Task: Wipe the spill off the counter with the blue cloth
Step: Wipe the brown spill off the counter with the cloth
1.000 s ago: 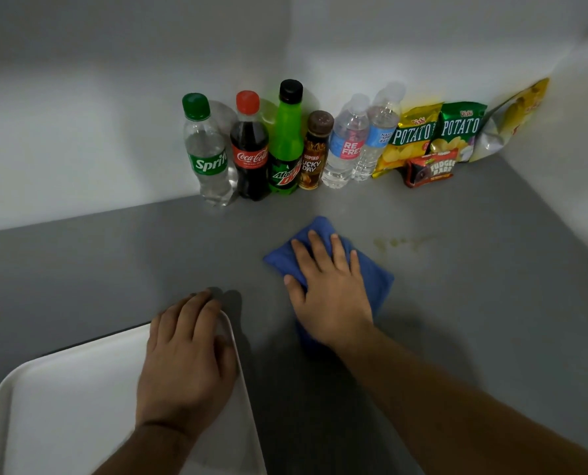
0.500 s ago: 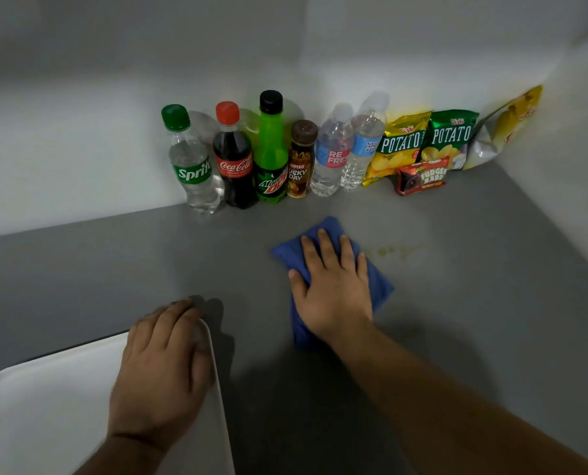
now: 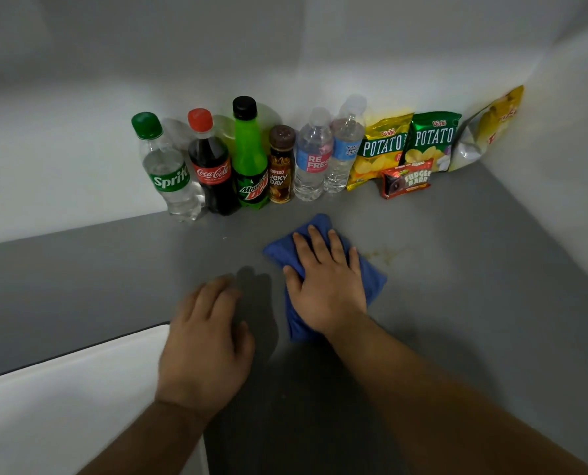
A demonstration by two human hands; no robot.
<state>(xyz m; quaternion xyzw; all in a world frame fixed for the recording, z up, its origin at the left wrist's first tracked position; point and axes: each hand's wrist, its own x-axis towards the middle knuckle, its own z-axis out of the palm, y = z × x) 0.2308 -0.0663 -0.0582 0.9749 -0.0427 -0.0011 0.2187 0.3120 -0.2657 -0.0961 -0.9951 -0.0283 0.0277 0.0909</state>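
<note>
The blue cloth [image 3: 371, 282] lies bunched on the grey counter [image 3: 474, 320] in the middle of the head view. My right hand [image 3: 326, 286] presses flat on top of it, fingers spread and pointing toward the bottles. A faint yellowish spill [image 3: 386, 254] stains the counter just right of the cloth's far corner, touching its edge. My left hand [image 3: 205, 341] is blurred, palm down, holding nothing, over the counter at the right corner of the white tray [image 3: 63, 406].
Several drink bottles, from the Sprite bottle [image 3: 169, 173] to the water bottles [image 3: 344, 156], line the back wall. Snack bags [image 3: 429, 142] and a Fudgee Barr pack [image 3: 405, 181] fill the back right corner. White walls close the back and right.
My left hand has slid right, off the tray's corner and onto the counter. My right hand and the cloth stay beside the spill; the view has shifted a little.
</note>
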